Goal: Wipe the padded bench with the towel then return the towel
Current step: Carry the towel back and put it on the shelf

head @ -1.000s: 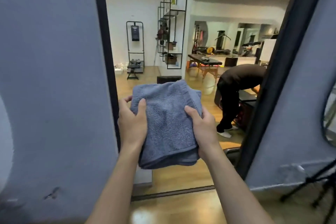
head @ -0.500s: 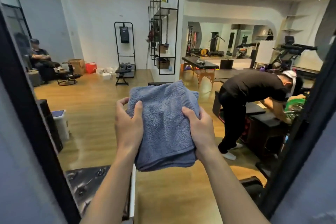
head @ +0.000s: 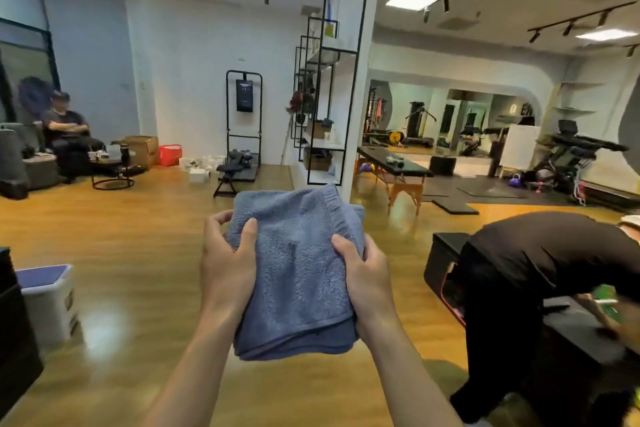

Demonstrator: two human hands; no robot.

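A folded grey-blue towel (head: 298,274) is held up in front of me at chest height, over the wooden floor. My left hand (head: 227,263) grips its left edge with the thumb on top. My right hand (head: 365,274) grips its right edge the same way. A black padded bench (head: 393,160) on wooden legs stands far ahead, right of the white pillar, with a small object lying on it.
A person in black (head: 540,274) bends over a black box (head: 446,263) at the right. Another person (head: 67,135) sits at the far left. A white bin (head: 48,302) stands at the near left. A black metal shelf (head: 325,107) lines the pillar; wooden floor lies ahead.
The view has come out from between the grey panels into the open gym room. Both hands keep the same hold on the towel.
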